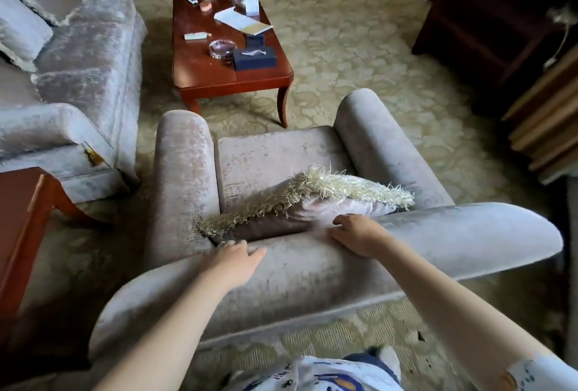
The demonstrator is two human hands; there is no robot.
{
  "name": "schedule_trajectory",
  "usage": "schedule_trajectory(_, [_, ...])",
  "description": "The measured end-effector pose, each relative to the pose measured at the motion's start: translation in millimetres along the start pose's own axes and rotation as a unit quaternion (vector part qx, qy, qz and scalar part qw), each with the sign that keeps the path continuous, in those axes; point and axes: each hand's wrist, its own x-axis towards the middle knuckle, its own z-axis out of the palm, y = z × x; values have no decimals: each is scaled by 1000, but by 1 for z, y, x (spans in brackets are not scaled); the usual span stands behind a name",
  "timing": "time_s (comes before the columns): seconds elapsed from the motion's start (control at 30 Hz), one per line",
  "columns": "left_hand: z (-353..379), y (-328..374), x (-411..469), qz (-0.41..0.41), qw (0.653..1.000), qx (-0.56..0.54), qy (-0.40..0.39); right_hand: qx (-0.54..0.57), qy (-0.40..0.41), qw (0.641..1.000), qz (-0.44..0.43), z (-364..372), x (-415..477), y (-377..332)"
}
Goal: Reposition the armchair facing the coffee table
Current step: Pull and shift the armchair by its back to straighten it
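Both hands' grips, left (233,261) and right (359,234), lie open-palmed on armchair (312,268) back edge; bare carpet (359,46) right

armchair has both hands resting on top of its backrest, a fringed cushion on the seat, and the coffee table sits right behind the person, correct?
Not quite: the coffee table is not behind the person but ahead, beyond the front of the armchair, as the head view shows. The rest holds: the left hand and right hand rest on top of the backrest, and the fringed cushion lies on the seat.
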Motion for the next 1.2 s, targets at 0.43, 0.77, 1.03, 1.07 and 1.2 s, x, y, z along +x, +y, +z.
schedule_trajectory(0.43, [20, 235, 12, 25, 1000, -4, -7, -117, 6, 993, 7, -47, -10, 164])
schedule_trajectory(0.77, [12, 259, 21, -22, 998, 10, -59, -64, -66, 996, 19, -59, 20, 185])
schedule_trajectory(1.03, [13, 280, 53, -3, 992, -48, -120, -60, -128, 987, 79, -60, 58, 196])
schedule_trajectory(1.07, [13, 283, 58, -7, 991, -55, -126, -68, -146, 984, 76, -61, 62, 198])
schedule_trajectory(1.2, [16, 299, 77, -38, 986, -80, -139, -76, -201, 976, 31, -60, 79, 208])
